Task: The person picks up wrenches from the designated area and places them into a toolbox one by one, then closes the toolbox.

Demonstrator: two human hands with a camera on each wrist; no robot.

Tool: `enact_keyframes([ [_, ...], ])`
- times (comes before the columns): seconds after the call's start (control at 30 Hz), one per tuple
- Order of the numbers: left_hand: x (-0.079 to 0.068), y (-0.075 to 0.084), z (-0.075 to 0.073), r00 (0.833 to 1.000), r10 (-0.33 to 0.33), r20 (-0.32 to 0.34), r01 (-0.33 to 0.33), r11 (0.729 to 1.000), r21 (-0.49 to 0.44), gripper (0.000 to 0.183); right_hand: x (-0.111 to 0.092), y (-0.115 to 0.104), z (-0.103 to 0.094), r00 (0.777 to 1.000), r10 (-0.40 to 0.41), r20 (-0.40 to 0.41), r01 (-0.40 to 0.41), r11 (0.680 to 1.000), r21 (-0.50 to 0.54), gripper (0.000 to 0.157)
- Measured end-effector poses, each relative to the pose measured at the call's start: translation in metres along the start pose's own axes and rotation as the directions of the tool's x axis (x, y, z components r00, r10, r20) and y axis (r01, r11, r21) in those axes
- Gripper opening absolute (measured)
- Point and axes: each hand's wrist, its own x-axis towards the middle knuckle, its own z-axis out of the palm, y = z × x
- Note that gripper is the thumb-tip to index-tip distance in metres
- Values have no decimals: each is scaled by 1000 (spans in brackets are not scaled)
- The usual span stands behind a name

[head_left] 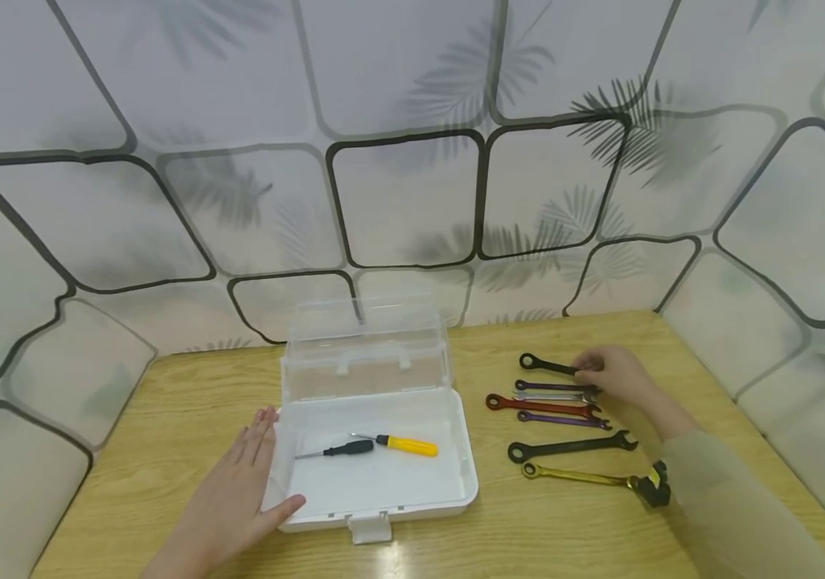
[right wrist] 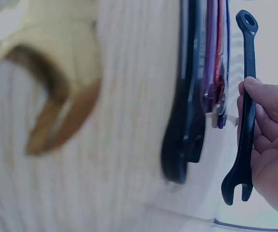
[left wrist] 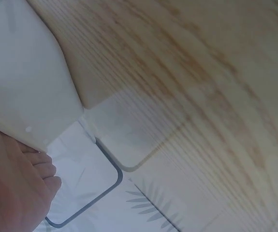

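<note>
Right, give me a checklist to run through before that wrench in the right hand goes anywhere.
1. Grip: ok; the right hand holds the black wrench by its shaft.
2. Box open: ok; the clear lid of the white box stands raised.
3. Box braced: ok; the left hand rests along its left side.
4. Room inside: ok; only the black screwdriver and yellow screwdriver lie there.
5. Size marking on the held wrench: cannot tell; too small to read.
6. Silver wrench clear of the red wrench: cannot tell; they lie very close.
</note>
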Motion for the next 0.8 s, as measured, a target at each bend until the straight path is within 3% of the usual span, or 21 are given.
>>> enact_keyframes([
  [0.33,1,-1,0,999,22,-35,-20,999,37,110,3,-22,-11,1000,-20,9,20,1000,-12,17],
  [0.8,0,0,0,1000,17,-25,-16,999,36,110,5,-69,-18,999,-52,3,52,998,-45,15],
])
